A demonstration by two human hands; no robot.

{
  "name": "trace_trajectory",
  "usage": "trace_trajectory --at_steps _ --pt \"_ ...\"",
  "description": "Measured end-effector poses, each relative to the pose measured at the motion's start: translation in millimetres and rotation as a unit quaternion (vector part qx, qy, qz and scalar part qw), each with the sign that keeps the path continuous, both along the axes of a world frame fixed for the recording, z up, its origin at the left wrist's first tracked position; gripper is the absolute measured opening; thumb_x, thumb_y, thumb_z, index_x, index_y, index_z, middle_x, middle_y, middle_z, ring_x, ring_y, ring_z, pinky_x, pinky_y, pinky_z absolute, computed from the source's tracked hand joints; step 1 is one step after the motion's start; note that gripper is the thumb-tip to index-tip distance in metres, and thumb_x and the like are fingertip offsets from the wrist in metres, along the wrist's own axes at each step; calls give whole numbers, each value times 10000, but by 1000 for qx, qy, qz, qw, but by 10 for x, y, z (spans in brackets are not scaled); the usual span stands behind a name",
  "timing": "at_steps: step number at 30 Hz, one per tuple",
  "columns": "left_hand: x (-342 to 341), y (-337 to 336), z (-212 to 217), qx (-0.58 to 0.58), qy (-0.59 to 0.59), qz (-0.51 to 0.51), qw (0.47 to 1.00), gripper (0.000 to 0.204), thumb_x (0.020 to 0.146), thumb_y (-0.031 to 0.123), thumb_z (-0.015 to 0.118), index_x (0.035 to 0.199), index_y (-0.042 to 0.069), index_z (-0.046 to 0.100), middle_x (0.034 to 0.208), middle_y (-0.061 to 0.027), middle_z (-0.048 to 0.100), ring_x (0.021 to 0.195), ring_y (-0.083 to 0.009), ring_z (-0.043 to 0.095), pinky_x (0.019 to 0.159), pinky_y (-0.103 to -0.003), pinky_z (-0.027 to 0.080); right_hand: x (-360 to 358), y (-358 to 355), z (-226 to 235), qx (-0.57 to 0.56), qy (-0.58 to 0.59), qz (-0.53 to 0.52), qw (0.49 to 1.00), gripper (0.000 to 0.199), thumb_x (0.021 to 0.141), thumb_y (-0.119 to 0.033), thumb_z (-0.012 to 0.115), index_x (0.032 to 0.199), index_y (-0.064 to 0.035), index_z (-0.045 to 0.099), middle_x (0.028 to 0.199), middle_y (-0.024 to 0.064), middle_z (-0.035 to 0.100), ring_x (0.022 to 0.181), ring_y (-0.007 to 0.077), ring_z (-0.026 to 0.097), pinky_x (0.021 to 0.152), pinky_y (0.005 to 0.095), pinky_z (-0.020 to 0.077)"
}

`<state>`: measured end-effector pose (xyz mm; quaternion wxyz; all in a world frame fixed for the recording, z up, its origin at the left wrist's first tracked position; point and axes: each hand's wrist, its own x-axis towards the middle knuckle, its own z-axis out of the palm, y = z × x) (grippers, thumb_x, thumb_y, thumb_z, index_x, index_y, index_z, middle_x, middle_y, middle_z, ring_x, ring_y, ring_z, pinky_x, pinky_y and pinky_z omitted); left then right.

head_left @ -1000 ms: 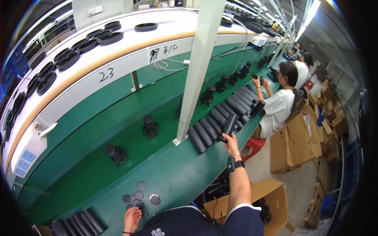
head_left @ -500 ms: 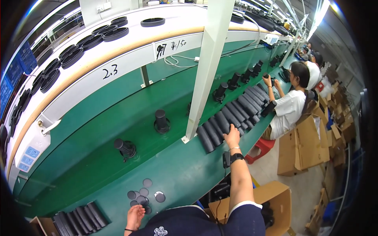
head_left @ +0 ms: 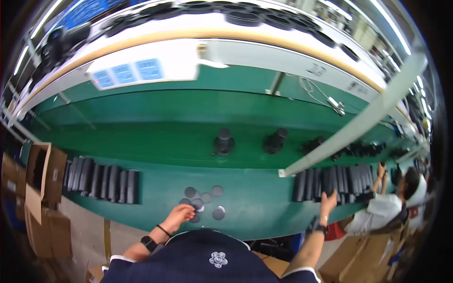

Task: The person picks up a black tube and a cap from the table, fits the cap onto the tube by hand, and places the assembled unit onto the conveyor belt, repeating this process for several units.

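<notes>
My left hand [head_left: 180, 216] is at the small pile of thin round black discs [head_left: 217, 190] on the green table, its fingertips pinched together. Whatever sits between those fingertips, if anything, is too small to make out. Off to the right, my right hand [head_left: 329, 203] closes on the near end of a black tube [head_left: 329, 180]. That tube lies among a row of similar black tubes [head_left: 309, 185], side by side. Its grasped end is partly hidden by my fingers.
A second row of black tubes [head_left: 106, 181] lies at the left, beside an open cardboard box [head_left: 55, 172]. Black stands [head_left: 224, 142] line the table's back. A slanted white post [head_left: 358, 125] rises before the right row. A co-worker [head_left: 384, 210] sits at far right.
My view has swung left, bringing the left tube row and box fully into sight. The left hand stays by the discs; the right hand is still at the right row, now grasping a tube.
</notes>
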<state>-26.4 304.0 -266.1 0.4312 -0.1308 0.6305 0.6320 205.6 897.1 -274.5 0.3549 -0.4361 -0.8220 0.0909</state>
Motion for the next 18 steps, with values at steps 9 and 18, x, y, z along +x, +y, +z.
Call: trace_trajectory --at_steps 9,18 --pt "-123 420 -19 112 9 -183 977 268 924 275 577 1128 100 576 1025 -13 592 855 -118 581 724 -243 481 -454 -2687 40 -688 252 213 647 525 857 -56 565 1349 -37 381 1107 104 556 965 213 584 869 359 493" --pt "-953 588 41 129 100 2 987 575 777 173 736 1187 8 368 1026 -119 539 873 -218 564 725 -361 506 -1486 -3942 294 -512 54 425 744 388 874 -85 640 1231 -27 501 1139 99 577 950 142 579 773 275 499"
